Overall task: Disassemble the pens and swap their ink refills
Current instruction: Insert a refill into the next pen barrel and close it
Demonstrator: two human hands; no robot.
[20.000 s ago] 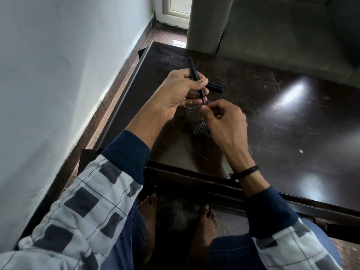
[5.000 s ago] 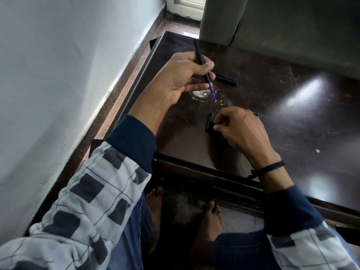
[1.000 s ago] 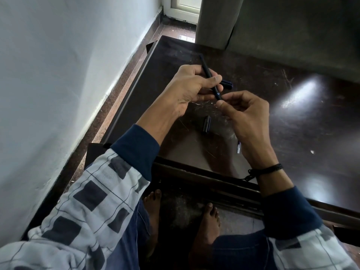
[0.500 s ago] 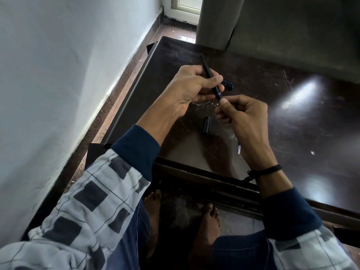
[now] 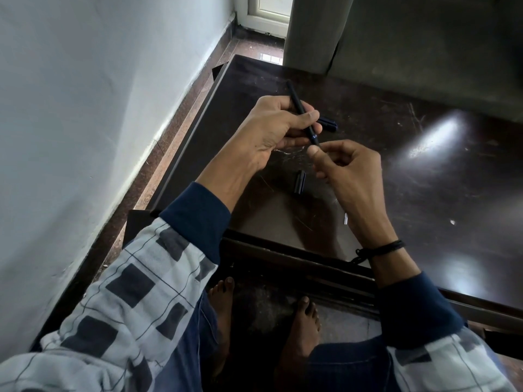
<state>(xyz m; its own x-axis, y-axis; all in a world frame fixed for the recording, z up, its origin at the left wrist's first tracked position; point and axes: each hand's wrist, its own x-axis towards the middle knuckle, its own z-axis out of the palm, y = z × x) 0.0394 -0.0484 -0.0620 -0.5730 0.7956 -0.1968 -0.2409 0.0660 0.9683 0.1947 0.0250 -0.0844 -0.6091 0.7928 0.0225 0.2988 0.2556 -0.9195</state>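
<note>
Across mid-frame I see the dark table [image 5: 424,176], at centre the left hand [image 5: 271,131], lower right of it the right hand [image 5: 349,171], left gripping a slanted black pen barrel [image 5: 297,104], right pinching its lower tip, small black cap [image 5: 300,181] on the table beneath.

Taking 12 o'clock as straight away from the person: both hands were up over the near-left part of the table [image 5: 424,179], with the left hand [image 5: 271,131] at about 10 o'clock from the right hand [image 5: 348,171]. The pen barrel [image 5: 297,103] ran through the left hand. Its far end poked out toward 11 o'clock and its near tip sat right at the right thumb. A refill [image 5: 345,219] end stuck out beside the right wrist and seemed to run up into that hand. A pen cap [image 5: 300,182] lay on the table at 6 o'clock from the barrel tip. Another pen piece [image 5: 328,124] lay at 1 o'clock, half behind the left fingers. The wall [image 5: 99,108] ran along 9 o'clock, with the sofa [image 5: 424,52] at 12.
</note>
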